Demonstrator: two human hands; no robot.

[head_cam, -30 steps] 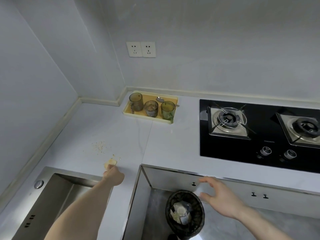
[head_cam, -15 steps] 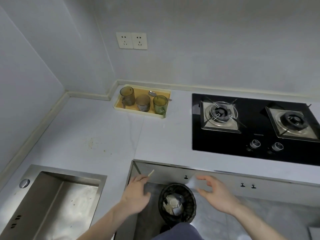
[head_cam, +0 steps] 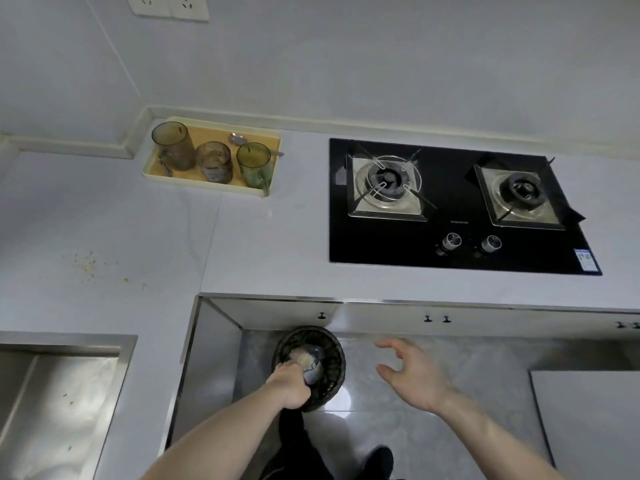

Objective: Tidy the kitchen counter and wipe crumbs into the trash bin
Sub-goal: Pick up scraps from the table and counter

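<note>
Reaching down at the bottom centre of the frame, my left hand (head_cam: 291, 386) sits over the mouth of the black trash bin (head_cam: 332, 379) on the floor — fingers curled, though I cannot tell from this angle whether they hold anything or have already let go. Crumpled pale waste shows inside the bin just beyond the knuckles. My right hand (head_cam: 412, 379) hovers beside the bin to its right, fingers spread and relaxed, holding nothing.

I judge the task part done at best. A scatter of crumbs (head_cam: 86, 265) lies on the grey counter (head_cam: 270, 244) at the left of the frame, with a few stray specks trailing towards the centre, well apart from the bin — the wiping looks to be ahead of me. No cloth or sponge shows anywhere in view.

At upper left, a yellow tray (head_cam: 270, 192) against the wall carries three tinted cups (head_cam: 213, 162) and a spoon (head_cam: 239, 138); that corner looks tidied already. The gas hob (head_cam: 450, 251) fills the upper right, and a steel sink (head_cam: 62, 410) sits at lower left with a few specks on its basin.
</note>
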